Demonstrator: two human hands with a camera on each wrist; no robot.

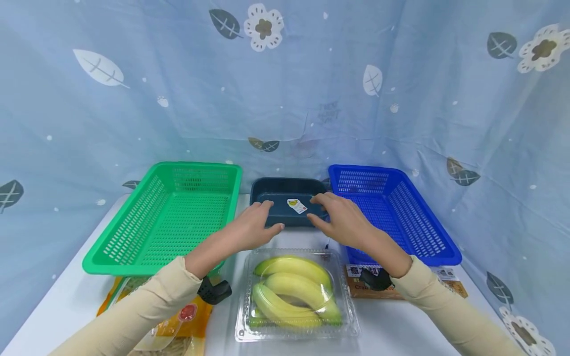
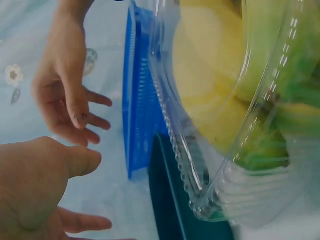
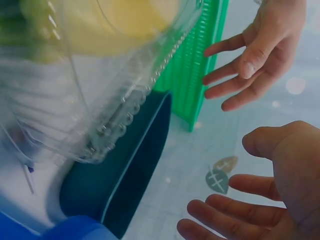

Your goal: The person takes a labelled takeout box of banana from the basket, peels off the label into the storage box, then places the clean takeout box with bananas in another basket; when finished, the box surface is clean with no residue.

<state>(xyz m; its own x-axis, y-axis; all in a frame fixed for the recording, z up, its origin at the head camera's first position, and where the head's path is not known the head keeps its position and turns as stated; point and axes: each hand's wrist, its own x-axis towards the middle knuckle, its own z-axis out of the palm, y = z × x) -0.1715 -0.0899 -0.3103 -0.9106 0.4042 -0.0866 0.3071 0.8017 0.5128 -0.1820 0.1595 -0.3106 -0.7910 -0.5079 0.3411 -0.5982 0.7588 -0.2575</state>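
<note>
In the head view my left hand (image 1: 255, 225) hovers over the left end of a dark teal bin (image 1: 289, 220), its fingers relaxed and holding nothing. My right hand (image 1: 340, 220) is over the bin's right end, fingers spread and slightly bent, also holding nothing. Between the hands a small label with a banana picture (image 1: 297, 205) shows within the bin. Nearer me, below both hands, a clear plastic clamshell box (image 1: 242, 316) holds several yellow-green bananas (image 1: 291, 291). Both wrist views show the two hands facing each other with a gap between them, beyond the clamshell's ridged edge.
A green basket (image 1: 191, 222) stands at left and a blue basket (image 1: 401, 217) at right. An orange food bag (image 1: 189, 321) lies under my left forearm. Brown packaging with printed text (image 1: 374, 290) lies beneath my right wrist. A patterned blue curtain (image 1: 285, 99) hangs behind the table.
</note>
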